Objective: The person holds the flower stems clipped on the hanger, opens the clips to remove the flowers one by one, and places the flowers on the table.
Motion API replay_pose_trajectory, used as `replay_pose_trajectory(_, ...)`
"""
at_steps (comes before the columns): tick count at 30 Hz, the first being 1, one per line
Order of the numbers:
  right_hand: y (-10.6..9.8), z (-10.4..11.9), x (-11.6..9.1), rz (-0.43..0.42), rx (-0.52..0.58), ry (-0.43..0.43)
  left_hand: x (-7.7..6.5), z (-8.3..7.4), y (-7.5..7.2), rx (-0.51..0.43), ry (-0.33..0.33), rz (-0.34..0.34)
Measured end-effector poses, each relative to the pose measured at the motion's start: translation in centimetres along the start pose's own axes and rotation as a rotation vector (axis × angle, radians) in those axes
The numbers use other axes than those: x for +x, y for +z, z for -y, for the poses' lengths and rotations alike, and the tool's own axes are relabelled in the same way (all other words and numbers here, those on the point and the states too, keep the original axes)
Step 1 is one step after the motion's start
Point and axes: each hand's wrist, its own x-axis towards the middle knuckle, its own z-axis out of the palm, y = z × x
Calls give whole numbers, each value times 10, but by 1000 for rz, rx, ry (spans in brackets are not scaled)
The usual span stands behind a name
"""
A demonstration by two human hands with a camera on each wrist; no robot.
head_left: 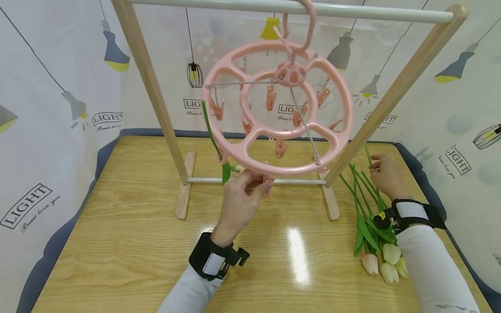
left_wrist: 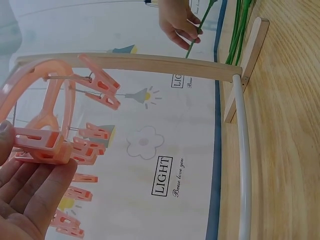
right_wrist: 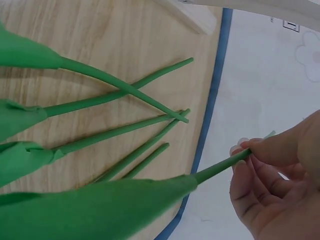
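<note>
A round pink clip hanger [head_left: 238,150] hangs from a rack's top bar [head_left: 235,5]. At its front rim my left hand [head_left: 240,200] pinches a pink clothespin [left_wrist: 42,142] between thumb and fingers. Just left of that hand, an artificial tulip [head_left: 211,132] hangs at the rim, its green stem up and its bloom partly hidden. Over on the right side, my right hand [head_left: 387,176] holds another tulip by its green stem [right_wrist: 222,167], pinched near the end. Below it lie several artificial tulips [head_left: 368,226], with white, pink and yellowish blooms towards me.
More pink clothespins [head_left: 271,96] dangle from the hanger. The rack's wooden posts [head_left: 399,91] stand on wooden feet [head_left: 330,202], joined low down by a white crossbar [head_left: 297,182]. A wooden table [head_left: 129,243] lies beneath, backed by lamp-printed cloth [head_left: 156,26].
</note>
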Motion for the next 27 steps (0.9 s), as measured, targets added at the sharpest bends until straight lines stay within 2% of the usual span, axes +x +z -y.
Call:
replay_pose_trajectory(8,15,0,7,-64,-169,-84,0,0,0,-8,-2,3)
replay_pose_trajectory(22,40,-6,16,-18,-331,-173,0,0,1,-14,-17,-1)
replay_pose_trajectory(27,48,-4,19,27,-388,-183,0,0,1,-3,-17,0)
